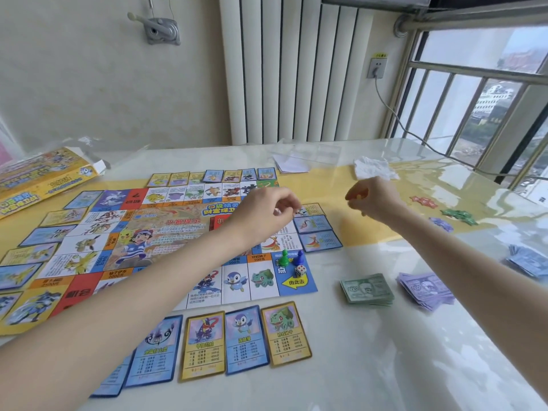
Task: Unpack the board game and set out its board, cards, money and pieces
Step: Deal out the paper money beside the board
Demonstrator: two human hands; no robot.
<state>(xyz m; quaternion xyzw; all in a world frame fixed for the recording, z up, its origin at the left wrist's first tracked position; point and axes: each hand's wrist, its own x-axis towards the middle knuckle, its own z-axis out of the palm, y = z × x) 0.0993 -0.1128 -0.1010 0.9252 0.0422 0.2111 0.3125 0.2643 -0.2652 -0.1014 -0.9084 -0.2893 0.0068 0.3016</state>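
At frame centre we hold our left hand (pixel 268 210) with fingers curled over the board (pixel 166 232), while our right hand (pixel 372 200) pinches a small yellow piece (pixel 358 197) above the table (pixel 385 366).

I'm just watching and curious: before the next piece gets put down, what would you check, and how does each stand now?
1. Board laid flat: ok.
2. Start corner holds green pawn, blue pawn and die: ok.
3. Right hand pinches something small and yellow; which piece: cannot tell.
4. Left hand, fingers curled; whether it holds anything: cannot tell.
5. Green money stacked neatly: ok.
6. Purple money stacked neatly: not ok, it is fanned out.
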